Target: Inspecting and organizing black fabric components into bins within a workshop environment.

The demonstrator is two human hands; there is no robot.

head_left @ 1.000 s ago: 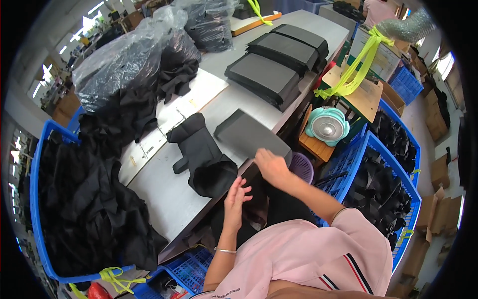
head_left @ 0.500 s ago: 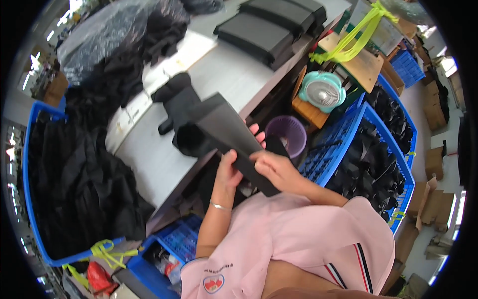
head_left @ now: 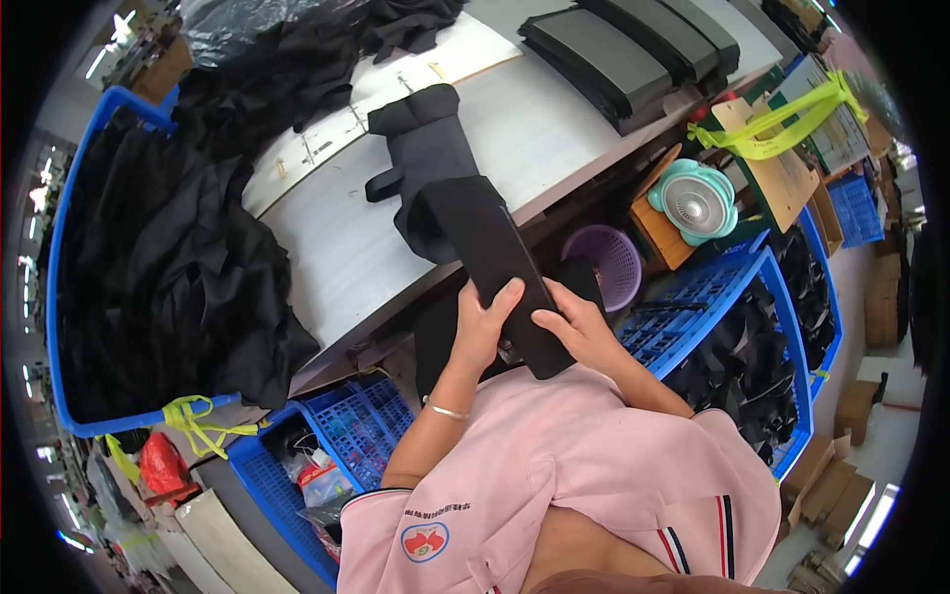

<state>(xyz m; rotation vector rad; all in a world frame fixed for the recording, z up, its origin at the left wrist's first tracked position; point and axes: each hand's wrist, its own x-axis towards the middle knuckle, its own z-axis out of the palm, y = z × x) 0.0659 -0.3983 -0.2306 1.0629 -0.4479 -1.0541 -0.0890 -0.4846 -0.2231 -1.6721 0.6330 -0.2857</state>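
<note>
Both my hands hold a long black padded fabric piece point(head_left: 495, 243) in front of my body. My left hand point(head_left: 483, 322) is closed on its left edge with the thumb on top. On the opposite edge, my right hand point(head_left: 582, 322) grips it, thumb also on the upper face and fingers hidden beneath. The piece's near end hangs over my lap. Its far part, bent with a rounded end and a small side tab, lies on the grey-white table point(head_left: 346, 257).
A blue crate point(head_left: 61, 297) of black fabric stands left, a blue basket point(head_left: 792, 327) of black pieces right. Stacked black panels point(head_left: 604, 69) lie on the table's far right. Beyond its edge are a purple basket point(head_left: 604, 267) and a turquoise fan point(head_left: 696, 206).
The fabric piece has turned so its plain black face is up, where a greyish face showed before. My right hand has shifted to its right edge. The whole view has shifted.
</note>
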